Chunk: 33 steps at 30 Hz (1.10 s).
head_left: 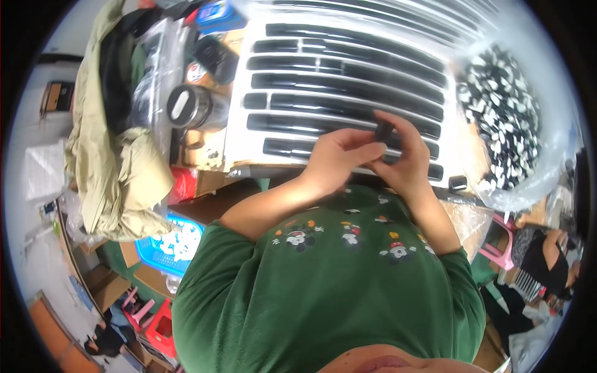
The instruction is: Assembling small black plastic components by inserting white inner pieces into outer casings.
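Observation:
In front of my chest, my left hand (342,154) and my right hand (407,152) come together over the near edge of a white tray (237,140). Between their fingertips is a small black cap-like piece (384,130), partly covered by the fingers. The thumb and fingers of each hand are pinched in close to it. Under and beyond the hands, rows of glossy black cylindrical pieces (348,84) lie end to end in the tray. One loose black piece (458,183) sits off the tray's near right corner.
A clear plastic bag (541,161) of small black and white pieces (502,118) stands at the right. On the left are a jar with a dark lid (182,107), a blue box (221,17) and khaki cloth (93,155). A blue basket (144,252) sits lower left.

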{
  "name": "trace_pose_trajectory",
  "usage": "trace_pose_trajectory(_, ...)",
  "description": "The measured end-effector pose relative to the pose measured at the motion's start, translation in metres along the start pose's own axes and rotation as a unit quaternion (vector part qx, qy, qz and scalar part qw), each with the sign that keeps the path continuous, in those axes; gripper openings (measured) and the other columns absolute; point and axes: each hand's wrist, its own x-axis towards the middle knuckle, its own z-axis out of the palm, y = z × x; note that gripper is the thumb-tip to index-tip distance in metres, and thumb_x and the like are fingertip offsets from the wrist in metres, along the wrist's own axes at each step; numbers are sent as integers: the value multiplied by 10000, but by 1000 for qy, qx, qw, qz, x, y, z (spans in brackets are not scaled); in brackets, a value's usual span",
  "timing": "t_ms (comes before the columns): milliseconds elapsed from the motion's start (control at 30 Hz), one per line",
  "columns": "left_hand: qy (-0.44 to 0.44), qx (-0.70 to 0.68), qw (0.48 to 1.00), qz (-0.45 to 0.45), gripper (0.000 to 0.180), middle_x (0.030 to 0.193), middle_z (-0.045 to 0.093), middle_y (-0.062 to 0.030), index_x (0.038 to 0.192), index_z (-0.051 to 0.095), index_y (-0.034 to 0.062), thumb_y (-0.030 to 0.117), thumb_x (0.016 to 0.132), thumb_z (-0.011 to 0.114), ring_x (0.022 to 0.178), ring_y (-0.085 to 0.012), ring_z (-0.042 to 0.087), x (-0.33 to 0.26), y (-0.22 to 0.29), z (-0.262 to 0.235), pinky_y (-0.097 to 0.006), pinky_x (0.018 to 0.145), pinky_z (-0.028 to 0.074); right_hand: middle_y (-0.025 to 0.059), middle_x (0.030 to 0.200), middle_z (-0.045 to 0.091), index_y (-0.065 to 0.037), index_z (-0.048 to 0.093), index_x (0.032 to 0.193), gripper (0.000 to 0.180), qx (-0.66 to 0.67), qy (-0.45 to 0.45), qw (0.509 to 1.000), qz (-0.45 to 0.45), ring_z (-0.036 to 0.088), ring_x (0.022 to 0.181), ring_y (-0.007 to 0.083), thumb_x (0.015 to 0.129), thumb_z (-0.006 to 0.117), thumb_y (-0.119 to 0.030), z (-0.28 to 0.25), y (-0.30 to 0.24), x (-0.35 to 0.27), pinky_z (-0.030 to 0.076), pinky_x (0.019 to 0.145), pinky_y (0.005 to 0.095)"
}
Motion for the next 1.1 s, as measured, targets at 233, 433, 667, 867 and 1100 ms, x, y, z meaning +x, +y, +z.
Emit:
trace_pose_trajectory(233, 180, 678, 640, 313, 461, 996, 600, -107, 1071, 632, 55, 70, 635, 782, 940, -278, 578, -54, 41, -125, -382, 818, 469, 148, 1401, 388, -71, 503, 1277, 812, -104, 38, 993, 45, 367, 1296, 319, 540, 844, -82, -49, 54, -12, 328, 1052, 411)
trace_pose_trajectory(433, 141, 719, 653, 191, 477, 1061, 587, -149, 1148, 583, 48, 40, 690, 718, 990, -335, 558, -70, 48, -159, -392, 858, 452, 118, 1274, 538, -45, 602, 1171, 495, -249, 83, 964, 44, 503, 1190, 257, 699, 749, -57, -118, 95, -38, 396, 992, 363)
trace_pose_trajectory(667, 154, 697, 635, 295, 257, 1018, 634, -109, 940, 674, 66, 76, 694, 747, 942, -300, 585, -35, 53, -105, -385, 825, 472, 77, 1052, 663, -28, 631, 1107, 297, -219, 199, 933, 203, 631, 936, 156, 830, 684, -121, -182, 133, -70, 478, 840, 269)
trace_pose_trajectory(867, -129, 552, 747, 346, 178, 893, 617, -100, 869, 664, 53, 172, 751, 723, 854, -285, 601, 75, 0, 27, -349, 749, 481, 72, 823, 688, -76, 696, 957, 174, -232, 239, 899, 283, 636, 703, 141, 812, 690, -173, -170, 149, -66, 501, 659, 267)
trace_pose_trajectory(1100, -186, 681, 653, 274, 374, 905, 571, -118, 924, 631, 22, 272, 680, 763, 908, -316, 541, 121, -50, 97, -384, 822, 441, 92, 975, 583, -109, 630, 956, 297, -414, 252, 868, 112, 578, 900, 276, 671, 715, -101, -168, 171, -28, 488, 772, 362)
